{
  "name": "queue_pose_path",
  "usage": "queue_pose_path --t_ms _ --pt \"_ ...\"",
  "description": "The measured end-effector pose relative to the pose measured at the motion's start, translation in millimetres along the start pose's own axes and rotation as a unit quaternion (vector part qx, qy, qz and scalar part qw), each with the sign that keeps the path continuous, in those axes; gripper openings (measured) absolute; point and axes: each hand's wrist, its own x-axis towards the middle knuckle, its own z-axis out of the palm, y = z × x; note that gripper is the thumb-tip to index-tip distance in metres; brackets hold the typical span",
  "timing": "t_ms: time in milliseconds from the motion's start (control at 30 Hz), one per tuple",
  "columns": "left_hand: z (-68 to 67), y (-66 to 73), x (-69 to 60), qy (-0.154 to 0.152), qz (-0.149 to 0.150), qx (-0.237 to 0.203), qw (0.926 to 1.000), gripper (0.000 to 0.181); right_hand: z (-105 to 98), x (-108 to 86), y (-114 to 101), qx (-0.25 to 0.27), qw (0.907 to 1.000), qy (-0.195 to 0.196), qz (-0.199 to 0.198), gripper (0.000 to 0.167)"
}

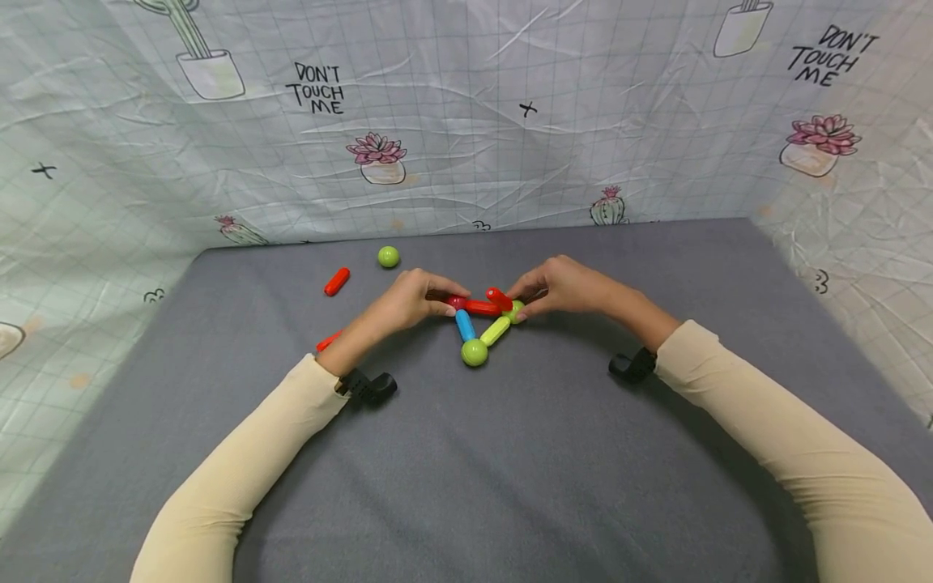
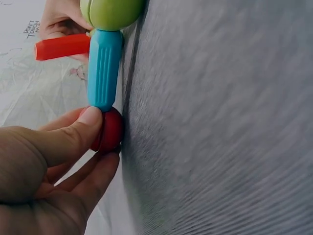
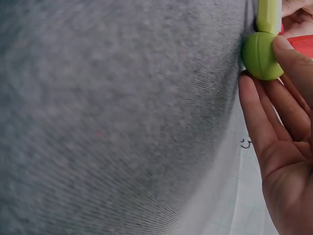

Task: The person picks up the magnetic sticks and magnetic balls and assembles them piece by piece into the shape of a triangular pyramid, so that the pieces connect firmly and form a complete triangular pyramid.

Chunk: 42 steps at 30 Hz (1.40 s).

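A triangle of building sticks and balls lies on the grey cloth. My left hand [image 1: 411, 298] pinches the red ball [image 2: 113, 129] at its left corner between thumb and fingers. At the right corner, my right hand [image 1: 572, 285] holds a green ball [image 3: 260, 56]. A red stick [image 1: 479, 308] spans these two balls. The blue stick [image 2: 104, 71] and the yellow-green stick [image 1: 496, 330] meet at the front green ball [image 1: 475, 353]. Another red stick [image 1: 498, 298] juts upward from near the right corner; its lower joint is partly hidden.
Left of the triangle lie a loose green ball [image 1: 389, 257] and a red stick [image 1: 337, 282]. Another red stick [image 1: 328, 341] is partly covered by the left forearm. A printed curtain [image 1: 466, 146] hangs behind the grey-covered table [image 1: 466, 486].
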Motion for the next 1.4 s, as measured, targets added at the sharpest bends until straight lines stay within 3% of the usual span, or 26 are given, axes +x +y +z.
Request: queue_pose_path --t_ms 200,367,600,733,933,1133,1267,1400 --pt "-10.9 -2.8 -1.7 -0.025 0.016 0.007 0.9996 0.041 4 1.1 -1 0.014 0.9997 -0.002 0.020 0.036" --pt "-39.2 -6.8 -16.0 -0.002 -0.012 0.034 0.9994 0.044 4 3.5 -1 0.020 0.9996 0.002 0.022 0.037" --pt "-89.6 -45.4 -34.1 0.049 -0.034 0.119 0.9911 0.034 2 3.8 1 0.025 0.9993 -0.003 0.028 0.040" --pt "-107.0 -66.3 -40.3 0.047 -0.067 0.144 0.9861 0.032 1 3.5 2 0.023 0.9992 -0.005 0.033 0.039" --pt "-113.3 -85.9 -41.8 0.014 -0.125 0.155 0.9799 0.040 0 2.9 4 0.022 0.9992 -0.008 0.033 0.038" --pt "-114.3 -98.9 -40.7 0.016 -0.155 0.147 0.9768 0.047 1 5.9 7 0.015 0.9995 -0.015 0.024 0.038" --pt "-116.6 -100.5 -38.5 0.003 -0.169 0.146 0.9748 0.046 1 6.4 7 0.013 0.9996 -0.015 0.021 0.037" --pt "-120.0 -99.3 -37.2 -0.006 -0.160 0.154 0.9751 0.039 -1 6.6 5 0.012 0.9995 -0.015 0.027 0.037"
